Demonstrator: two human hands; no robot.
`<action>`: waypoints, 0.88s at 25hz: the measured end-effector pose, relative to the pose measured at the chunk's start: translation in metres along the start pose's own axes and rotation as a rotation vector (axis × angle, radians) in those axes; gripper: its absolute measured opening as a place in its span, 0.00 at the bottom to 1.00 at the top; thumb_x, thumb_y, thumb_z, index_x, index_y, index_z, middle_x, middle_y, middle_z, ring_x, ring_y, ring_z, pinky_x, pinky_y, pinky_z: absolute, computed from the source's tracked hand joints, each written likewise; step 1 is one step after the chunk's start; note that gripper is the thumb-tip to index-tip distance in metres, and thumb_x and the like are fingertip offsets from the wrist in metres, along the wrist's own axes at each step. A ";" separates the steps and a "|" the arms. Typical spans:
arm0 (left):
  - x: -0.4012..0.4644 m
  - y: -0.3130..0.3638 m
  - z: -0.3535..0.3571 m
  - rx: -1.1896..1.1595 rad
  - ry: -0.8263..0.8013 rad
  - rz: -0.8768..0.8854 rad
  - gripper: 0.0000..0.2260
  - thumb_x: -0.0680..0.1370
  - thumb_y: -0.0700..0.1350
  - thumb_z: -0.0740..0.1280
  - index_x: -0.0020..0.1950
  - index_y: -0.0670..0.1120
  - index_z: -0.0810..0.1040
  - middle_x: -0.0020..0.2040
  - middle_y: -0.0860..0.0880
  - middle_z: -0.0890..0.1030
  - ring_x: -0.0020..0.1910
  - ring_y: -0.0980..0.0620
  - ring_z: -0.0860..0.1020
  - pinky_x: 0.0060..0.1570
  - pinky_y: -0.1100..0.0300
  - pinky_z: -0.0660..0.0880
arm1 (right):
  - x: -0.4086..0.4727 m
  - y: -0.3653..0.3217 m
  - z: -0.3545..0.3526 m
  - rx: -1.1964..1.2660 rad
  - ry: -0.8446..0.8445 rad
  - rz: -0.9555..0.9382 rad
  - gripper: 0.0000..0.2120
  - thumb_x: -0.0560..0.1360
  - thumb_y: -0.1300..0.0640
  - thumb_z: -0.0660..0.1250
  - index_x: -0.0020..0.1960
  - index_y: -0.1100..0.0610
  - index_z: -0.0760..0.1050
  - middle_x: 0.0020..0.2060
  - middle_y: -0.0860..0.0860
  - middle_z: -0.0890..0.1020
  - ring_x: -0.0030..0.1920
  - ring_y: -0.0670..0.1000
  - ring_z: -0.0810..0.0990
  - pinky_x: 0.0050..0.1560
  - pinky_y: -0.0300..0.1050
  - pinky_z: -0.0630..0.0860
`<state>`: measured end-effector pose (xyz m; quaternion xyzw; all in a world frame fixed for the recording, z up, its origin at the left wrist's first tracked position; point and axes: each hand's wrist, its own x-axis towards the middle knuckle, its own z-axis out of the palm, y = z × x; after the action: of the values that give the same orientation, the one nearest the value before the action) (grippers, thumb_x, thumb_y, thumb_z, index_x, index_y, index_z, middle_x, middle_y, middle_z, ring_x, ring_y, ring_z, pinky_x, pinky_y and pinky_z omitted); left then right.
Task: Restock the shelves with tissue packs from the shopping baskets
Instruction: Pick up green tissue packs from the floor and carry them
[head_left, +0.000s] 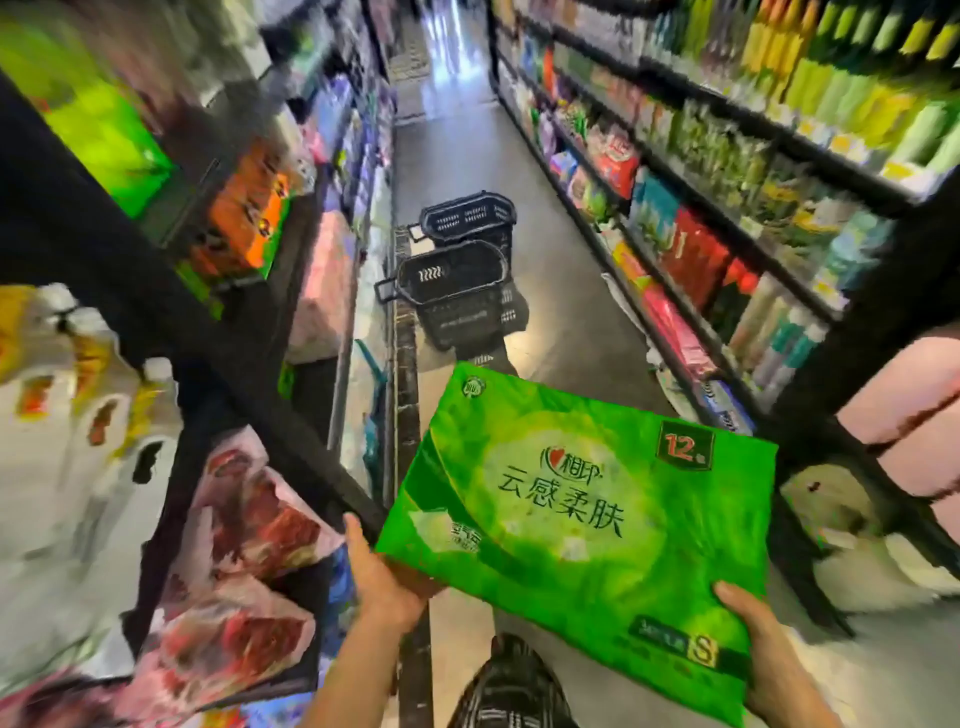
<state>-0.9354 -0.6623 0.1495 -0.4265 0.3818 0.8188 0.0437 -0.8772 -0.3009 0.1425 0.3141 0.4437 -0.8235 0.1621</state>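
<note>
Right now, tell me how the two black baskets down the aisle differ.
The near basket looks larger and shows a solid dark wall with a small white mark; the far basket looks smaller and shows perforated mesh sides. The near basket partly hides the far basket's lower part. Both are black plastic, stand on the aisle floor and have a handle toward the left shelves.

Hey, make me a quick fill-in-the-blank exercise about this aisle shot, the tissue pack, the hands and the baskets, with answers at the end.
1. The tissue pack held by both hands is ____ in colour.
2. The left hand and right hand grip the pack at its ____ ends.
3. Down the aisle, ____ black shopping baskets stand on the floor.
4. The number printed in the pack's red corner label is ____.

Answers: green; opposite; two; 12
</note>
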 end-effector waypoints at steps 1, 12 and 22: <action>0.013 0.020 -0.005 -0.002 0.005 -0.002 0.36 0.71 0.76 0.55 0.55 0.49 0.84 0.52 0.40 0.85 0.52 0.35 0.82 0.57 0.36 0.75 | 0.022 -0.026 0.016 -0.056 -0.048 0.019 0.48 0.36 0.51 0.86 0.56 0.59 0.83 0.47 0.63 0.86 0.42 0.63 0.86 0.40 0.67 0.82; 0.196 0.178 0.050 0.261 0.007 0.153 0.36 0.64 0.61 0.80 0.67 0.48 0.76 0.55 0.42 0.85 0.51 0.41 0.85 0.58 0.42 0.79 | 0.270 -0.195 0.279 -0.538 -0.335 -0.068 0.30 0.63 0.63 0.66 0.66 0.56 0.76 0.54 0.60 0.85 0.45 0.59 0.86 0.39 0.54 0.83; 0.257 0.252 0.087 0.051 0.366 0.427 0.49 0.51 0.66 0.82 0.68 0.50 0.74 0.57 0.48 0.84 0.50 0.48 0.85 0.49 0.51 0.80 | 0.448 -0.255 0.522 -1.162 -0.612 -0.327 0.22 0.75 0.57 0.74 0.64 0.50 0.69 0.53 0.46 0.81 0.43 0.41 0.83 0.40 0.35 0.78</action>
<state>-1.2557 -0.8477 0.1399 -0.4759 0.4851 0.7089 -0.1887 -1.5475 -0.5889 0.2198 -0.1426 0.7903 -0.5170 0.2964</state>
